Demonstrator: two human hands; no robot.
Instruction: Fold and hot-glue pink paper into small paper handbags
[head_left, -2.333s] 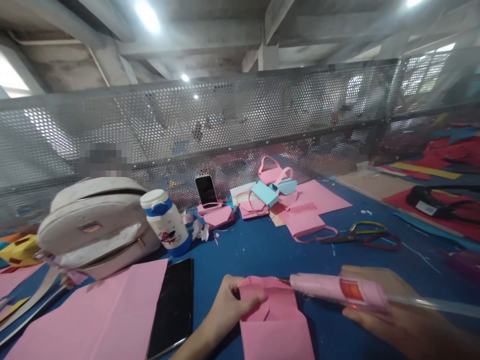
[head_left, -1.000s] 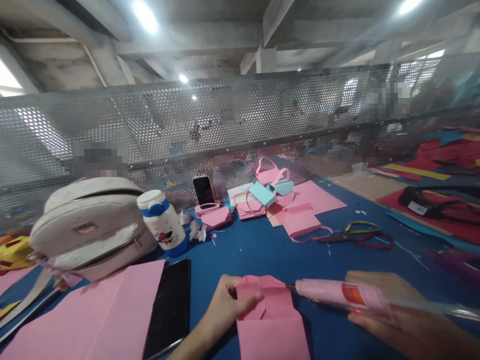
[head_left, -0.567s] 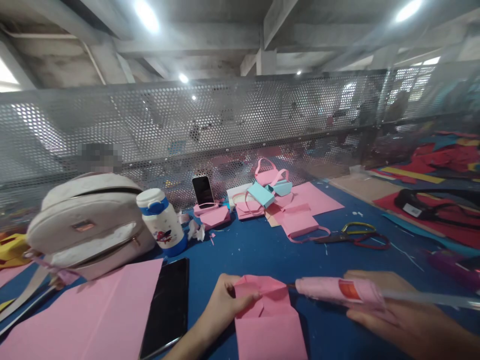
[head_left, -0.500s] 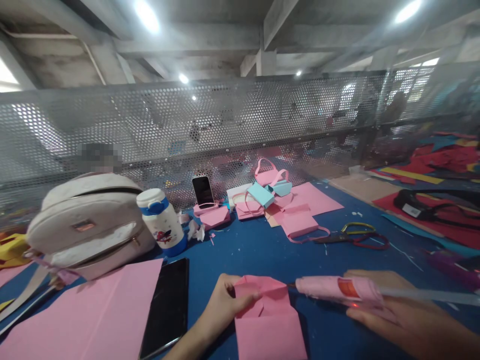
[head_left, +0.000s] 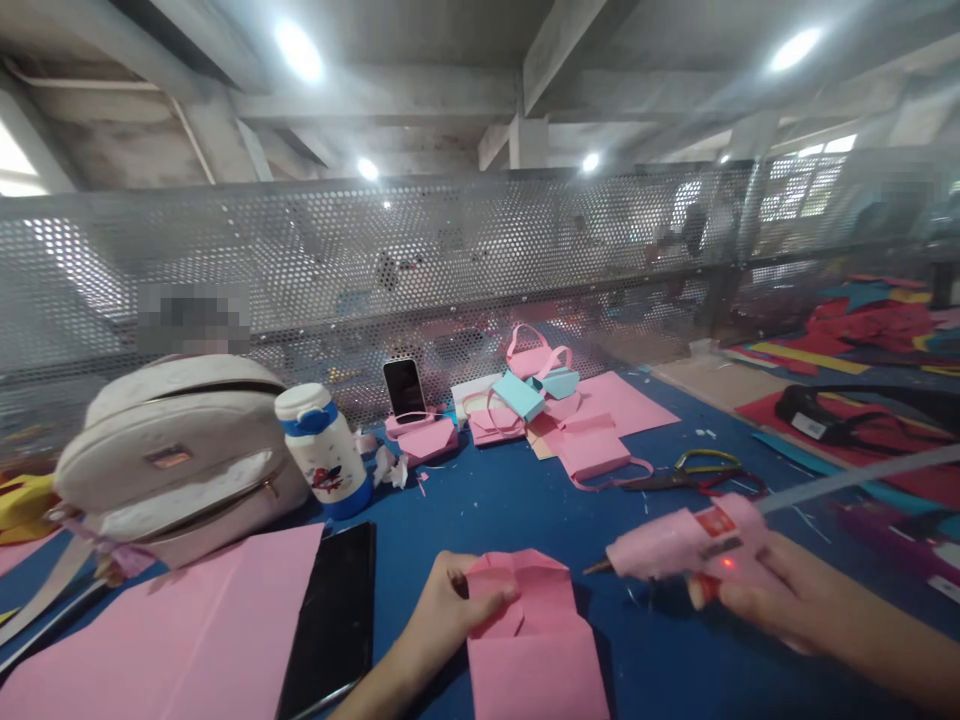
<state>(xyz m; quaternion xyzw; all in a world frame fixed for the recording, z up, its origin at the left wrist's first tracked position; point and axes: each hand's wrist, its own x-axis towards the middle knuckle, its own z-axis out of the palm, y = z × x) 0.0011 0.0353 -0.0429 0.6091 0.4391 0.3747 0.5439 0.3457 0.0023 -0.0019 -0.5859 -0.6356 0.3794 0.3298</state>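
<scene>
Your left hand (head_left: 452,607) pinches the pink folded-paper pouch (head_left: 536,665) over the blue table (head_left: 495,510); its long axis runs away from you, near end cut off. Your right hand (head_left: 799,590) grips the pink plastic glue gun (head_left: 686,540), nozzle (head_left: 598,567) leftward, handle (head_left: 752,572) partly hidden.

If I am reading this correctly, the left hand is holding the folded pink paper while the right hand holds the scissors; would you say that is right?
Not quite: the head view shows the right hand holding a pink glue gun, while the scissors lie on the table. The left hand is indeed holding the folded pink paper.
</scene>
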